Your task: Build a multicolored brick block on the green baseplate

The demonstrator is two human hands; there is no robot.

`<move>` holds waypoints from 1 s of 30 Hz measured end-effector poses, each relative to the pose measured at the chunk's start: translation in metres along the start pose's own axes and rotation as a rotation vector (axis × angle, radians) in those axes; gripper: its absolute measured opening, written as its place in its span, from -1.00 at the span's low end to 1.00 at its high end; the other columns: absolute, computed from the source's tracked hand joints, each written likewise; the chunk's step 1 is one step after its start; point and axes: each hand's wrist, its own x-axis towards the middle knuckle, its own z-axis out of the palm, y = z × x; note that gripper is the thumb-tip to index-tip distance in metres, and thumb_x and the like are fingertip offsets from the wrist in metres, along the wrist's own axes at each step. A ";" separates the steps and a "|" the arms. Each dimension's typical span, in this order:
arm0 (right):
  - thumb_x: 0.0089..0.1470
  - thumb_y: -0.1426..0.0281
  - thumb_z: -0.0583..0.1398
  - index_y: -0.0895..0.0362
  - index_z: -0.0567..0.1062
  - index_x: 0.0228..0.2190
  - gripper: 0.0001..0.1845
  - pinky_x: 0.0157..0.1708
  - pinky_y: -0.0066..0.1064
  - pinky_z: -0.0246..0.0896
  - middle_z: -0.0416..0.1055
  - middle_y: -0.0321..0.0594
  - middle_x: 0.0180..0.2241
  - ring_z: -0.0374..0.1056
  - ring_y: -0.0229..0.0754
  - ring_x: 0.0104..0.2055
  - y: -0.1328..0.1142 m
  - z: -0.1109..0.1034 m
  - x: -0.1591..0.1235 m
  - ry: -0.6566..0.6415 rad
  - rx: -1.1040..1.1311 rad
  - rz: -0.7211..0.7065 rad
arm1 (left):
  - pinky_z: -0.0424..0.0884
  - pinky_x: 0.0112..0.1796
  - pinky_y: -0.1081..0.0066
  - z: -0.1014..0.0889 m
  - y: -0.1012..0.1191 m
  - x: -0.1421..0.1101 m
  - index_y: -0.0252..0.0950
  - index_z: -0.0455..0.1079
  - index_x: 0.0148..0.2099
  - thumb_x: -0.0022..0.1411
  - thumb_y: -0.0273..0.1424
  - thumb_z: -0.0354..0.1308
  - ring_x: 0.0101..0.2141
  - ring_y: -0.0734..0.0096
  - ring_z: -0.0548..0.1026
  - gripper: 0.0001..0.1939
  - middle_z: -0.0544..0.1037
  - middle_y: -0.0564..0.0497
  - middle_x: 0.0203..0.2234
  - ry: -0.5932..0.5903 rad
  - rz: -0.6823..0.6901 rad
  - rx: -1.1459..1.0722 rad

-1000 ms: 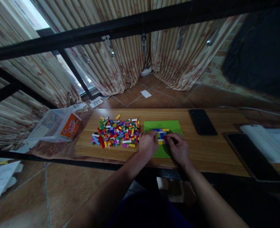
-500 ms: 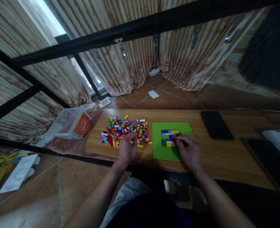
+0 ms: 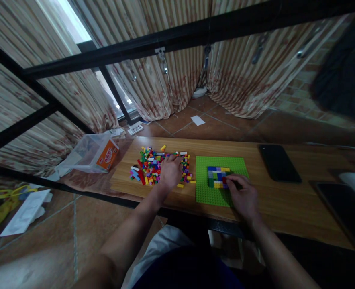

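My left hand (image 3: 170, 171) is over the right part of a pile of loose, mixed-colour toy bricks (image 3: 153, 165), its fingers loosely bent and somewhat apart. No brick shows in it, though its palm side is hidden. A bright green studded baseplate (image 3: 203, 194) lies to the right of the pile. On it is a low block of joined bricks (image 3: 214, 170) in blue, yellow, white, green and purple, with a small gap showing green in its middle. At the block's right side, my right hand (image 3: 244, 196) pinches a red brick (image 3: 224, 180) between thumb and forefinger.
A black phone (image 3: 279, 162) lies right of the baseplate, and a larger dark tablet-like device (image 3: 340, 212) sits at the far right. Beyond the wooden table's left end stands a clear plastic bin (image 3: 88, 154) with an orange label. A black metal bar (image 3: 177, 36) crosses above.
My left hand has moved forward from the pile's near edge to over the bricks. My right hand stays at the red brick. The whole view has shifted slightly.
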 end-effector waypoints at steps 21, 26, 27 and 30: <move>0.11 0.24 0.15 0.07 0.55 -0.34 -0.78 -0.08 -0.13 0.27 0.50 -0.15 -0.25 0.39 -0.07 -0.16 -0.002 0.001 0.000 0.004 0.009 0.015 | 0.38 -0.29 0.46 -0.002 0.008 -0.006 -0.31 0.49 -0.24 0.19 -0.48 0.04 -0.39 0.44 0.47 -0.80 0.55 0.03 -0.42 -0.073 -0.152 -0.642; 0.15 0.29 0.15 0.04 0.52 -0.20 -0.79 -0.06 -0.14 0.28 0.49 -0.14 -0.20 0.38 -0.07 -0.11 -0.028 -0.001 -0.006 -0.006 -0.042 -0.115 | 0.36 -0.35 0.48 -0.003 0.037 -0.025 -0.32 0.47 -0.25 0.15 -0.37 0.11 -0.43 0.49 0.43 -0.84 0.51 0.05 -0.45 -0.197 -0.266 -1.062; 0.14 0.29 0.17 0.03 0.52 -0.17 -0.78 -0.04 -0.13 0.26 0.50 -0.14 -0.17 0.38 -0.07 -0.08 -0.036 -0.001 -0.008 -0.037 -0.066 -0.170 | 0.36 -0.34 0.48 -0.002 0.043 -0.029 -0.32 0.47 -0.27 0.14 -0.36 0.14 -0.43 0.50 0.42 -0.84 0.50 0.05 -0.44 -0.215 -0.305 -1.140; 0.12 0.28 0.21 -0.01 0.49 -0.10 -0.72 -0.03 -0.10 0.24 0.51 -0.15 -0.14 0.38 -0.04 -0.05 -0.053 0.002 -0.018 -0.157 -0.112 -0.272 | 0.34 -0.36 0.48 0.002 0.061 -0.042 -0.32 0.46 -0.31 0.09 -0.31 0.19 -0.45 0.53 0.39 -0.82 0.47 0.06 -0.47 -0.282 -0.414 -1.303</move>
